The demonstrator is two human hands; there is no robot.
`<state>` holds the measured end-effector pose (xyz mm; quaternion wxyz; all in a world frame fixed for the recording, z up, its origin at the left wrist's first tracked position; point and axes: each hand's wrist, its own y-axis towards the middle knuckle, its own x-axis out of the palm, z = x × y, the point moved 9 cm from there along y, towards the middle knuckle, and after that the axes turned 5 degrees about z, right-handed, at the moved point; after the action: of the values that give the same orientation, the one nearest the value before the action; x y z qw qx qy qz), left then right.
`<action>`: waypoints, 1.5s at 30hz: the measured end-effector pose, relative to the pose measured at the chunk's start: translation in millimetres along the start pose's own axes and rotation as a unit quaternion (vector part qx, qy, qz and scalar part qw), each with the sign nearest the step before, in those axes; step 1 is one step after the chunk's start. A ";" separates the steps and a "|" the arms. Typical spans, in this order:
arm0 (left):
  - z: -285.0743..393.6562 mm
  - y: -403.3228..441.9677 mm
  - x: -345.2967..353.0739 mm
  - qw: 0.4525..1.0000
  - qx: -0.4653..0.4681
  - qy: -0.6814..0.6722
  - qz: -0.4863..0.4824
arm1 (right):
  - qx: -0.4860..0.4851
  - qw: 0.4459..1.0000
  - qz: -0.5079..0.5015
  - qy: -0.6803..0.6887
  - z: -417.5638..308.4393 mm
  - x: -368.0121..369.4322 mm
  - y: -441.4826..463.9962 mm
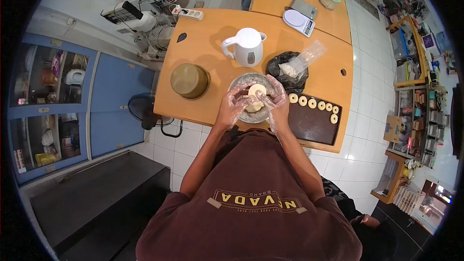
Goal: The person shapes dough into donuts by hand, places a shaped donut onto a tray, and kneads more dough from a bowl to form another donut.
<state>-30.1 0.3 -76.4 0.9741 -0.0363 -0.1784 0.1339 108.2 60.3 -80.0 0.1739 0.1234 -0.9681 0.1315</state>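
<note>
A floury metal bowl (247, 77) stands at the table's front edge. Over it I hold a pale ring of dough (257, 88) between both hands. My left hand (233, 108), dusted white, is closed on the ring's left side with the thumb toward the middle. My right hand (277, 102), also floury, grips the right side. More pale dough (253, 107) shows just below the ring, partly hidden by my fingers. To the right, a dark baking tray (314, 128) carries several small dough rings (312, 103) along its back and right edges.
A white electric kettle (249, 43) stands behind the bowl, and a brownish round container (188, 81) is to the left. A black plastic bag (278, 67) with a clear bag of white powder (290, 70) lies behind the tray. Farther back are a kitchen scale (298, 21) and power strip (188, 13).
</note>
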 end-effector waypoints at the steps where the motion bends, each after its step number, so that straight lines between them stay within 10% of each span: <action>1: -1.3 -0.9 0.8 1.000 -0.009 0.010 0.009 | 0.004 1.000 0.002 0.004 -0.8 0.5 -0.6; 45: 4.0 -19.1 -4.3 0.992 0.032 0.116 -0.030 | 0.003 1.000 0.013 -0.004 8.9 -3.9 -19.2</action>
<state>-30.7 -19.1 -71.8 0.9925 -0.0147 -0.0605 0.1051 114.5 40.5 -85.4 0.1681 0.1113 -0.9699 0.1363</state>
